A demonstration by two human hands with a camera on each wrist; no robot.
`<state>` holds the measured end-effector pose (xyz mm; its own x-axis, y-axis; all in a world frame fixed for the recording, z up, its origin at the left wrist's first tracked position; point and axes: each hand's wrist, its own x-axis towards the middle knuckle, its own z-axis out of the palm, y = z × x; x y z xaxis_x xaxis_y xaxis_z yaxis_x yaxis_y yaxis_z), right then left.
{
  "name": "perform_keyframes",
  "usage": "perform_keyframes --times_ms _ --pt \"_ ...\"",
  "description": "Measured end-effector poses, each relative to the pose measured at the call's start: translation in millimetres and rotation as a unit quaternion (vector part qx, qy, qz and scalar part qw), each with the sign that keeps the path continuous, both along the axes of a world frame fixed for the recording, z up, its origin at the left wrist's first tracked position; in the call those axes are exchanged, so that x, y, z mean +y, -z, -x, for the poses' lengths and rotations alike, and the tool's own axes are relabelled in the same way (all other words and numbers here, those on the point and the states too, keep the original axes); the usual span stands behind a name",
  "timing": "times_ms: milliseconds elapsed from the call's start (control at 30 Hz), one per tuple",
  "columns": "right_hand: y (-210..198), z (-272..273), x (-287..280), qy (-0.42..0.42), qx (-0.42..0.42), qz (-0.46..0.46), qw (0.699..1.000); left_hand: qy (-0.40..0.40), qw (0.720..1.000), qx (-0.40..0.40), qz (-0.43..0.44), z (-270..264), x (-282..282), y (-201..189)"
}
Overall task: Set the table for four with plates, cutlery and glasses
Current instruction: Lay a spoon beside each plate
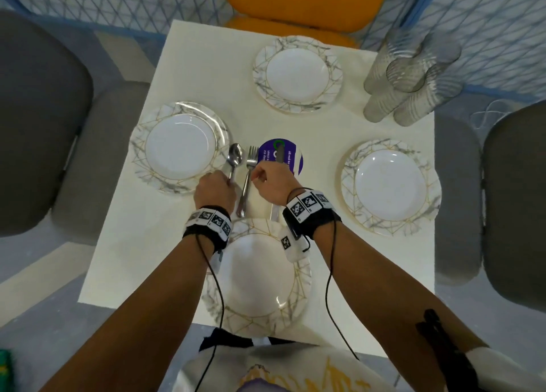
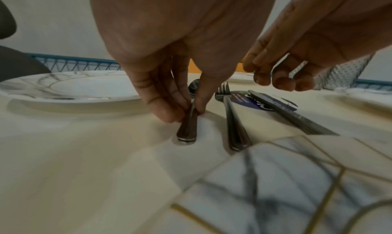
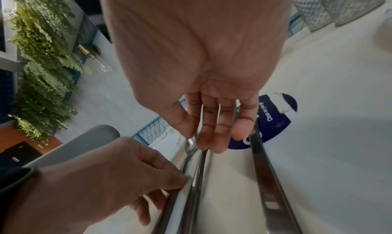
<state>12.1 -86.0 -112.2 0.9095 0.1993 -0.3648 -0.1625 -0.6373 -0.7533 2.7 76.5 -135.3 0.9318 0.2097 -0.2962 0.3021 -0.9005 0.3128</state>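
Four marbled white plates sit on the white table (image 1: 339, 125): left (image 1: 180, 146), far (image 1: 297, 74), right (image 1: 390, 186) and near (image 1: 260, 273). Between them lie a spoon (image 1: 235, 158), a fork (image 1: 250, 161) and a knife (image 1: 280, 155), side by side. My left hand (image 1: 229, 180) pinches the spoon's handle (image 2: 187, 130) between thumb and fingers (image 2: 169, 113) while it rests on the table. My right hand (image 1: 260, 173) hovers with relaxed fingers (image 2: 282, 83) just over the fork (image 2: 233, 120) and knife (image 2: 286, 113), holding nothing.
A cluster of clear ribbed glasses (image 1: 410, 78) stands at the table's far right corner. A round purple sticker (image 1: 295, 167) lies under the knife blade. Grey chairs stand at the left (image 1: 38, 120) and right (image 1: 517, 199), an orange one (image 1: 304, 1) at the far side.
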Motion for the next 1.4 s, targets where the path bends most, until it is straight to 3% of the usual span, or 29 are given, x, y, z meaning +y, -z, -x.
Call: perform_keyframes --times_ms 300,500,700,900,1167,1400 --pt "5 -7 -4 0.048 0.007 0.002 0.999 -0.019 0.996 0.019 0.088 -4 0 -9" --pt "6 -7 1 0.137 0.015 -0.026 0.990 -0.022 0.987 -0.003 0.159 -4 7 -6" --pt "6 -7 14 0.154 0.037 -0.018 0.987 0.009 0.986 -0.011 0.168 1 13 -4" --pt "4 -5 33 0.143 0.087 -0.047 0.985 0.016 0.983 -0.049 0.176 8 18 -3" --pt "-1 -12 49 0.241 0.143 -0.111 0.953 0.029 0.978 -0.083 0.188 17 24 -3" --pt "-3 -8 51 0.263 0.137 -0.107 0.949 0.067 0.956 -0.166 0.233 29 21 -14"
